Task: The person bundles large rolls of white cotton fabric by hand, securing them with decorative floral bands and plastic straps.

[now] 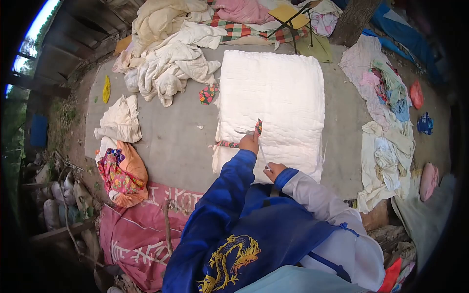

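White quilted pad: the pad (273, 88) lies folded flat on the grey ground sheet (166, 132) right in front of me; its near end sits close to my body.
Left hand: my left hand (249, 142) is closed over the pad on a floral strip (227, 144); one patterned piece pokes up above my fingers, another trails past the pad's left edge; I cannot tell whether they join.
Right hand: my right hand (275, 172) is nearer my body, fingers pinched narrow on a pale strand (262, 152).
Pale strand: it runs between my two hands; thread or thin tape, I cannot tell which.
Strand tension: I judge an even, light pull best; a jerk could snag the pad's soft surface.
Strip handling: a firm grip close to the strand should stop the floral strip twisting; its trailing end is best kept from catching under the pad.
Floral patch: the patch (208, 94) lies on the sheet beside the pad's left edge, well apart from my hands.
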`<state>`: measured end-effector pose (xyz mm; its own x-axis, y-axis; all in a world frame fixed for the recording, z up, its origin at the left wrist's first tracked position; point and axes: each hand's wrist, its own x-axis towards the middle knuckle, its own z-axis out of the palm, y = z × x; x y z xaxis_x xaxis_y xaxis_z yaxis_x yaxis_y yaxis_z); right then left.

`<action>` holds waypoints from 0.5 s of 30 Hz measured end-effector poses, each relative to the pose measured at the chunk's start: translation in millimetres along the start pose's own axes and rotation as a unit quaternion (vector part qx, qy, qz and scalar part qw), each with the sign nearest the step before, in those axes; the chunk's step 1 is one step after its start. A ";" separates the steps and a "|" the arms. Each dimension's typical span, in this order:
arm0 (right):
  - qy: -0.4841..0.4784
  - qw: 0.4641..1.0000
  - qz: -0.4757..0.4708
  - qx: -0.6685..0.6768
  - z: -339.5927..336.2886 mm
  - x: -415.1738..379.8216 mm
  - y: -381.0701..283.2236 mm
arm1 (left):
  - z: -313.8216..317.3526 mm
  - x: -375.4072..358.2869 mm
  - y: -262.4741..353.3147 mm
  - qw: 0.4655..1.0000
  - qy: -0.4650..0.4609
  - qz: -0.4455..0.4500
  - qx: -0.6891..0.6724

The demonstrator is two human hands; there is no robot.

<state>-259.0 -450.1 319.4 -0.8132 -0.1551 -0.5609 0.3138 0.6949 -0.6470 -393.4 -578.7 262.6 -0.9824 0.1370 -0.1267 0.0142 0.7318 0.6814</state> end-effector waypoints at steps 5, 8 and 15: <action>-0.070 0.970 -0.089 -0.213 -81.9 -41.7 -75.0 | -10.7 10.7 2.1 0.988 -0.073 0.135 0.029; 0.071 0.944 -0.224 -0.233 -141.6 -9.3 -85.0 | -23.5 9.8 -1.6 0.933 -0.271 0.214 0.098; -0.025 0.938 -0.106 -0.328 -127.4 117.9 0.4 | -29.0 -14.4 -29.2 0.856 -0.378 0.002 -0.351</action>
<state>-417.2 -378.7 318.8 -0.7944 -0.3605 -0.4889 -0.2356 0.9247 -0.2990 -385.1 -621.3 265.5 -0.5774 0.7267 -0.3723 -0.3585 0.1840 0.9152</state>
